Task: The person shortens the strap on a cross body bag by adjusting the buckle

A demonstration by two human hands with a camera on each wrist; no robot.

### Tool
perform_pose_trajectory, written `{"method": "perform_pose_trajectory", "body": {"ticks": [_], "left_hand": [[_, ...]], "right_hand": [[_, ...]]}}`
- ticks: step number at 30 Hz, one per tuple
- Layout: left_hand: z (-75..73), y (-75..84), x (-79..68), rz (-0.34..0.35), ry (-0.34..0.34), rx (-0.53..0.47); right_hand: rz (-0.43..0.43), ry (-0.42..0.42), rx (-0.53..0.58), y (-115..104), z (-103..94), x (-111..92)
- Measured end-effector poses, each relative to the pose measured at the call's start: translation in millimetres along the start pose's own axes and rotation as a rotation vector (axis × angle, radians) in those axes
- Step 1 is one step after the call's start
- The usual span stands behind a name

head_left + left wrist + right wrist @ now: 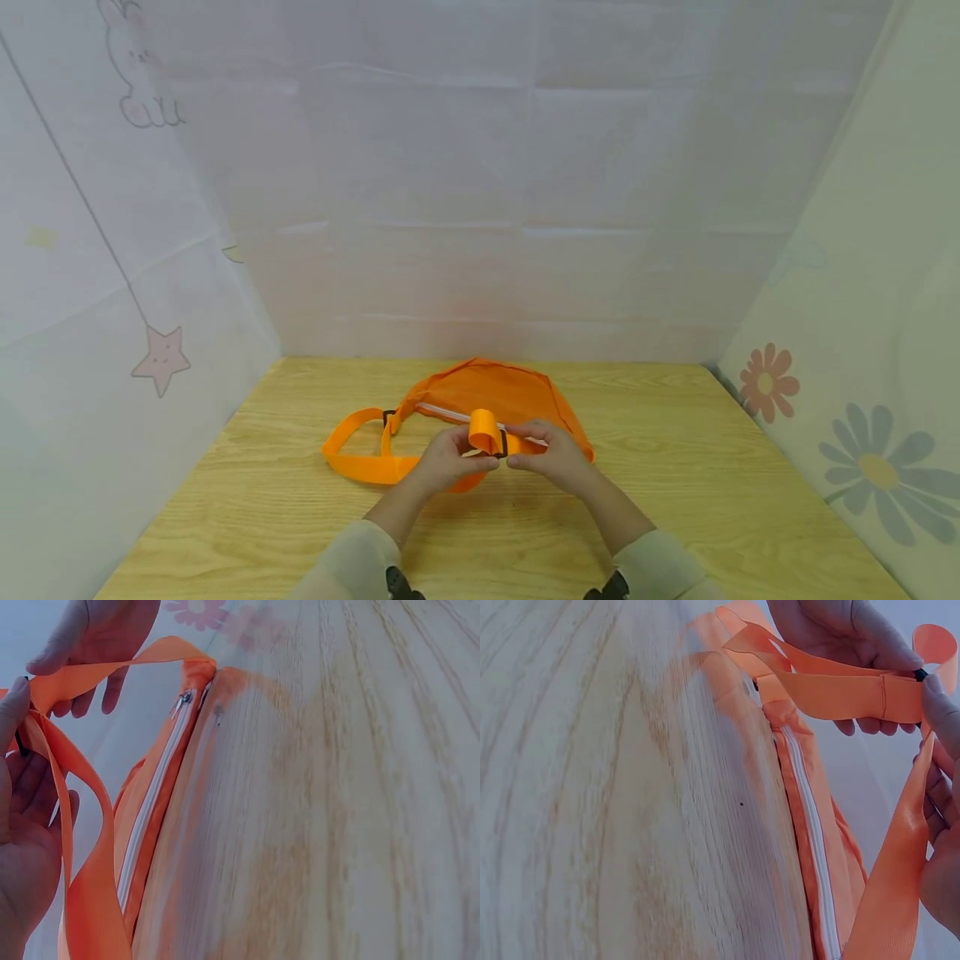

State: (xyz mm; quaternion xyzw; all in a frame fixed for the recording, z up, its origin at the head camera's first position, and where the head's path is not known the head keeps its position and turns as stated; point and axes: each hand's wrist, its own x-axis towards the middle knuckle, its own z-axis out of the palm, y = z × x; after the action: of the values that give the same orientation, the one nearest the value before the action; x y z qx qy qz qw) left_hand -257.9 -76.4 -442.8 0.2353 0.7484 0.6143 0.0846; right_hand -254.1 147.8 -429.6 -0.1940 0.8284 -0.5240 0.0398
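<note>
An orange waist bag [491, 390] lies on the table with its white zipper [154, 814] facing the person. In front of it, both hands hold its orange strap [855, 696] at a black slide buckle [503, 444]. My left hand [447, 461] pinches the strap just left of the buckle, thumb toward the person. From the other side, my right hand [553, 455] grips the strap with thumb and fingers close to the buckle's edge. A loop of strap [482, 428] stands up between the hands. Part of the buckle is hidden by fingers in both wrist views.
The rest of the strap curves out on the wooden table [675, 467] to the left of the bag, with a second black buckle [387, 417] near the bag's left end. Pale printed sheets [480, 183] stand around the table at the back and both sides.
</note>
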Motion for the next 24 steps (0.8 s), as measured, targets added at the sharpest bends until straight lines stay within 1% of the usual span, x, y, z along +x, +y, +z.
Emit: {"method": "perform_pose_trajectory", "body": {"ticks": [3,10,16,19,24], "left_hand": [[1.7,-1.6,0.6,0.001,0.000,0.002],[5.4,0.9,-1.5,-0.007,0.002,-0.017],[4.8,-0.6,-1.5,0.005,0.003,-0.021],[3.7,-0.6,-1.5,-0.002,0.008,-0.012],[1.6,1.1,-1.2,-0.002,0.019,-0.017]], "right_hand": [[-0.004,-0.001,-0.009,1,1.3,1],[0.006,0.021,-0.024,1,3.9,1],[-0.006,0.007,-0.037,2,3.5,-1],[-0.012,0.020,-0.086,4,1.6,-3],[-0.023,0.078,-0.224,11,-1.6,-6]]}}
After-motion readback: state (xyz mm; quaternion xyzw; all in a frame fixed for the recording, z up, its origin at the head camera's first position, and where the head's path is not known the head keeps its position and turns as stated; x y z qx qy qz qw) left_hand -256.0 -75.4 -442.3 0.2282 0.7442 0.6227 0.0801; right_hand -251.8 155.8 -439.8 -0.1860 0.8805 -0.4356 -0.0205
